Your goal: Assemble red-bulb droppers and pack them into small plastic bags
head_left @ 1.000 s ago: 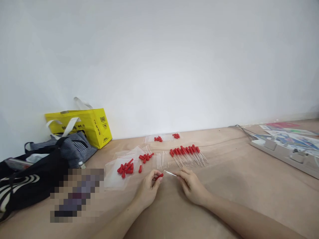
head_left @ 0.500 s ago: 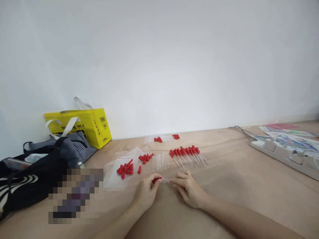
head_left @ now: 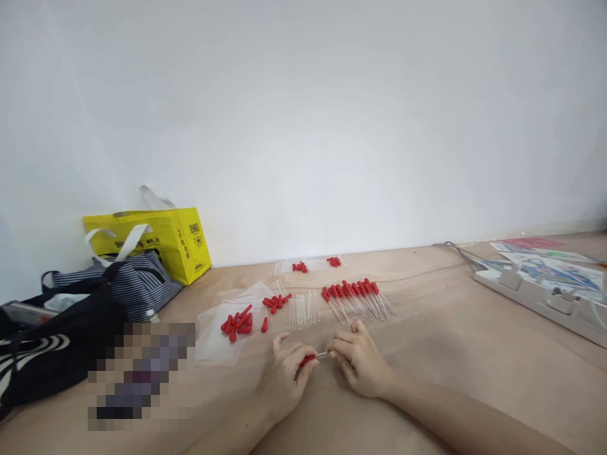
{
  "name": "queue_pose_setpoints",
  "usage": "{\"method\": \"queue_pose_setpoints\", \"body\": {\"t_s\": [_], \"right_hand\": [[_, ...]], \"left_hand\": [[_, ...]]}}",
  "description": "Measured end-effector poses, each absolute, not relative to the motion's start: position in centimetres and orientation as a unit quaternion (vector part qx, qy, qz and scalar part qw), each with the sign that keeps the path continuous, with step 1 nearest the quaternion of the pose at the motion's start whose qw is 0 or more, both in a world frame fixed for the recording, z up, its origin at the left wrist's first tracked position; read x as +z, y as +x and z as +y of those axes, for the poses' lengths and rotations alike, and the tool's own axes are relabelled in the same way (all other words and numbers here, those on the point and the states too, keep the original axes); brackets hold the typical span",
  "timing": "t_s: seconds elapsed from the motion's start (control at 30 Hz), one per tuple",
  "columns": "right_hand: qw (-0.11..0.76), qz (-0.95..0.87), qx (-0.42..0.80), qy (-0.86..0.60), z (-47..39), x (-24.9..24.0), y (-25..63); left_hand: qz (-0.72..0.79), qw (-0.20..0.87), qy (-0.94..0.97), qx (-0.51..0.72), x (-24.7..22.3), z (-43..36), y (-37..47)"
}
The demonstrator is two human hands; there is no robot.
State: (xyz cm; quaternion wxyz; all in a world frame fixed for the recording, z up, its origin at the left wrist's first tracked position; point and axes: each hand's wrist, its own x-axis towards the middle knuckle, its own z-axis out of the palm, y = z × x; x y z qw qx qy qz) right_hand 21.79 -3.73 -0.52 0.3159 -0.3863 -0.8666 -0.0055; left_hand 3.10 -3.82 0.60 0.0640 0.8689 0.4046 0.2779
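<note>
Left hand (head_left: pixel 288 378) pinches a red dropper bulb (head_left: pixel 308 360) between thumb and fingers, one finger lifted free; right hand (head_left: pixel 358 361) pinches a clear pipette tube (head_left: pixel 322 355). Apart a second ago, bulb and tube now meet between the hands, with less tube showing. We judge the bulb is on the tube's end; how deep, we cannot tell. Beyond the right hand we note a row of bulb-topped droppers (head_left: pixel 358 297); beyond the left, bare tubes (head_left: pixel 303 308); farther left, loose red bulbs (head_left: pixel 237 323).
</note>
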Motion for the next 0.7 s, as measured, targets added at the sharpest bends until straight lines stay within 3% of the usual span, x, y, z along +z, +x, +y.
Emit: {"method": "queue_pose_setpoints", "body": {"t_s": [0.3, 0.47, 0.7], "right_hand": [[0.270, -0.869, 0.054, -0.412, -3.1, -0.2, 21.7], [0.252, -0.870, 0.021, -0.423, -2.8, 0.8, 21.9], [0.335, -0.697, 0.021, -0.633, 0.5, 0.7, 21.0]], "left_hand": [[0.400, 0.042, 0.872, 0.278, 0.8, -3.2, 3.2], [0.407, -0.003, 0.873, 0.270, 1.3, -2.3, 2.6], [0.627, -0.121, 0.728, 0.249, 2.2, -0.1, 0.2]]}}
